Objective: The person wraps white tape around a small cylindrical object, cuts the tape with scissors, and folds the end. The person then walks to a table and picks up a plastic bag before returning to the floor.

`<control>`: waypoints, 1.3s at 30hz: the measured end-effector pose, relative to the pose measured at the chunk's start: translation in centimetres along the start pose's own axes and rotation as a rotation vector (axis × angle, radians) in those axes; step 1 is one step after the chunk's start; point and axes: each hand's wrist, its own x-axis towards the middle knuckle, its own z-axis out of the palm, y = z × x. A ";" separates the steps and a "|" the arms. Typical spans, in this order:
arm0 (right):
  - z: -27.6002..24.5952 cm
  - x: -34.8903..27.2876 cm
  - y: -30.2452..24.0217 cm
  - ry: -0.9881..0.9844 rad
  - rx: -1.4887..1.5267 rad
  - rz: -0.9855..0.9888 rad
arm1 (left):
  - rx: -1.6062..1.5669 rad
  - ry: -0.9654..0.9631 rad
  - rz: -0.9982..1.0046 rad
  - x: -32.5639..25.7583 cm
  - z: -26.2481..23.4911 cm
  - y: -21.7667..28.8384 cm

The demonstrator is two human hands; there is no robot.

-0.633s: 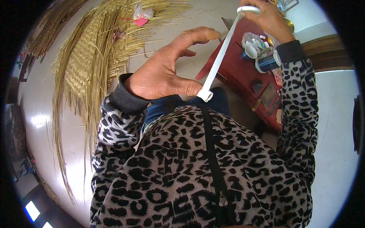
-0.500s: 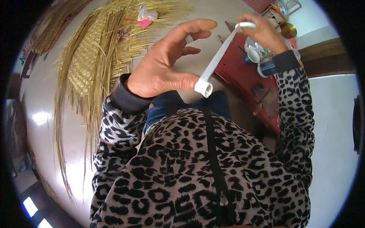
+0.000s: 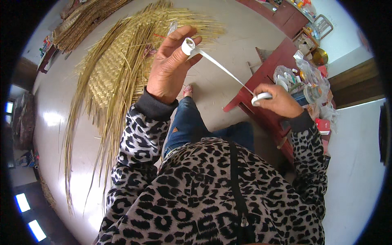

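White tape circles the tip of the thumb on my left hand, making a short white tube with a hollow end. The fingers of that hand are bent and apart, and they grip nothing. From the thumb a narrow white strip runs taut, down to the right. It ends at a small roll of white tape, pinched between the thumb and fingers of my right hand. The right hand hovers beside the red wooden table.
A partly woven straw mat with long loose strands lies on the floor to the left. At right stands the red wooden table, its far side cluttered with clear plastic bags and small containers. Straw bundles lie at the far left.
My left hand has risen and turned, its taped thumb moving up and left. My right hand has come down, still holding the roll. The strip now slopes down to the right.
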 end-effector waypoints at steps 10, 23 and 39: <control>1.4 -3.4 -5.4 -0.389 0.234 0.156 | 0.122 0.156 0.044 0.2 -2.0 -0.8; 2.2 -3.9 -10.8 -0.481 0.290 -0.264 | 0.585 0.279 0.244 0.1 -3.1 -1.7; 1.0 -0.4 -16.2 -0.214 0.773 -0.345 | 1.133 0.137 0.437 -1.2 -2.6 -2.3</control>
